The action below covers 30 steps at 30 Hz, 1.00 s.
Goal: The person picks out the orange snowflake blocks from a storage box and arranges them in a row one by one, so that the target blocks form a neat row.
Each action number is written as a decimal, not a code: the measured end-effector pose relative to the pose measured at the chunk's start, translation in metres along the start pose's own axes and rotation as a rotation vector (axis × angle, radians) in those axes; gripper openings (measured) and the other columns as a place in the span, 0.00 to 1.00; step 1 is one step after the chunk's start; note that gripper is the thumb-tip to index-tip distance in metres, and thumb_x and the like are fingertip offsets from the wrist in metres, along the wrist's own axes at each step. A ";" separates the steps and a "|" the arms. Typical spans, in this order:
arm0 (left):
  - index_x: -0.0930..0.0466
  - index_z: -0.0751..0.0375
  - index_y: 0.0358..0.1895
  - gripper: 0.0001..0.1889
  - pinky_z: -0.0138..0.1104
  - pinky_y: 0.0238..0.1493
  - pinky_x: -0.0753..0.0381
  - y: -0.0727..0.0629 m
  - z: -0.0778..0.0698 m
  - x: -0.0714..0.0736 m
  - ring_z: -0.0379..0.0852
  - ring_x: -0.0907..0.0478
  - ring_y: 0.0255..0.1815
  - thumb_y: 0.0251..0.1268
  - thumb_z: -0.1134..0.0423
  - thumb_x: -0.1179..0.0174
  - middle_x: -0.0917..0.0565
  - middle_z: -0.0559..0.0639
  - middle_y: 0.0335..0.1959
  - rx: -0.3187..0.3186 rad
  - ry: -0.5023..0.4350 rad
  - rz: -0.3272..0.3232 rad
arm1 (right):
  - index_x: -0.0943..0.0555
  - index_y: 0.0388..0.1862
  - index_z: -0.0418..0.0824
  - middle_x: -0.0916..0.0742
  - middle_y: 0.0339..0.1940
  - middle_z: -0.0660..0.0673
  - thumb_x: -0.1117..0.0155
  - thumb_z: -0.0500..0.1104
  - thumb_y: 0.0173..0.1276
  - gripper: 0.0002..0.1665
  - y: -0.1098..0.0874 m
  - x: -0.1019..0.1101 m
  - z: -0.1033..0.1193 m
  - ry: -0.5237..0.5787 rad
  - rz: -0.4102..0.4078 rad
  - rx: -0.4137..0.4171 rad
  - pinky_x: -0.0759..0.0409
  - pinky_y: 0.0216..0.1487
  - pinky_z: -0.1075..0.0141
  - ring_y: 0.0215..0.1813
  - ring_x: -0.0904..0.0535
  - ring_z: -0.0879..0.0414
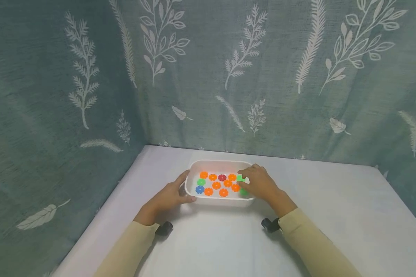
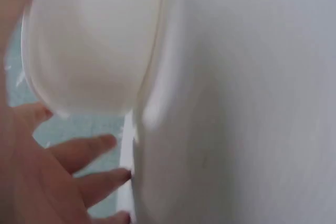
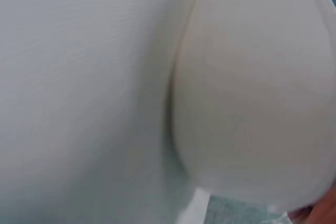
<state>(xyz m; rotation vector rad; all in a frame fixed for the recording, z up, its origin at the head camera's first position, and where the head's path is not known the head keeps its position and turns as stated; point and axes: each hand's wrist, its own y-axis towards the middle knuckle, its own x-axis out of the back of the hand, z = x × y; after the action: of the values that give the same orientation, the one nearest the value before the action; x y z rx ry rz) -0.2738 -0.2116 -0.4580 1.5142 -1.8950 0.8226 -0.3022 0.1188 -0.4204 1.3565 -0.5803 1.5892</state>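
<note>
A white plastic tub (image 1: 215, 201) holds several flat notched discs: mostly orange ones (image 1: 223, 192), a dark red one (image 1: 222, 177), a blue one (image 1: 199, 189) and green ones (image 1: 201, 182). My left hand (image 1: 170, 196) holds the tub's left end, thumb at the front corner and fingers along the side. In the left wrist view, that hand's lower fingers (image 2: 84, 153) spread away from the tub. Over the right end reaches my right hand (image 1: 260, 184), thumb and fingers parted above green and orange discs. Only a sliver of it shows in the right wrist view.
The tub stands on a table with a white cloth (image 1: 215, 242). A green curtain (image 1: 208, 107) with white leaf patterns hangs behind the table and along its left side. Small black devices (image 1: 270, 225) sit at both wrists.
</note>
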 end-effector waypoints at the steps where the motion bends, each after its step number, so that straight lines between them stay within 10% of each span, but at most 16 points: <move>1: 0.54 0.32 0.78 0.61 0.68 0.64 0.47 0.001 0.000 -0.003 0.60 0.44 0.74 0.36 0.26 0.32 0.40 0.53 0.75 -0.012 -0.005 -0.004 | 0.17 0.55 0.40 0.15 0.35 0.52 0.28 0.50 0.62 0.25 0.002 0.000 0.001 0.013 0.023 -0.012 0.27 0.52 0.56 0.47 0.25 0.51; 9: 0.53 0.40 0.78 0.57 0.58 0.72 0.66 0.006 0.007 -0.008 0.61 0.52 0.76 0.45 0.36 0.28 0.38 0.57 0.74 -0.108 -0.058 -0.052 | 0.14 0.48 0.41 0.14 0.39 0.49 0.28 0.50 0.61 0.20 0.023 -0.007 0.007 -0.048 0.216 -0.061 0.25 0.56 0.55 0.44 0.23 0.52; 19: 0.54 0.33 0.78 0.57 0.71 0.63 0.60 0.003 0.013 -0.017 0.66 0.64 0.77 0.45 0.33 0.30 0.44 0.54 0.77 -0.055 -0.100 -0.053 | 0.17 0.26 0.48 0.22 0.20 0.55 0.28 0.53 0.59 0.12 0.027 -0.019 0.011 -0.258 0.283 -0.035 0.25 0.52 0.60 0.32 0.28 0.54; 30: 0.53 0.36 0.78 0.56 0.66 0.66 0.48 0.005 0.011 -0.017 0.59 0.44 0.74 0.45 0.34 0.30 0.40 0.53 0.75 -0.116 -0.112 -0.099 | 0.17 0.33 0.48 0.20 0.26 0.54 0.25 0.49 0.57 0.11 0.031 -0.016 0.012 -0.218 0.284 -0.066 0.27 0.58 0.56 0.38 0.27 0.52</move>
<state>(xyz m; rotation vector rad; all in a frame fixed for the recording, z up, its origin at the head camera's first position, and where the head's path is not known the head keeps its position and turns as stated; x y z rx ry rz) -0.2761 -0.2084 -0.4780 1.5970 -1.8955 0.5854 -0.3241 0.0893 -0.4258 1.4566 -0.9867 1.6371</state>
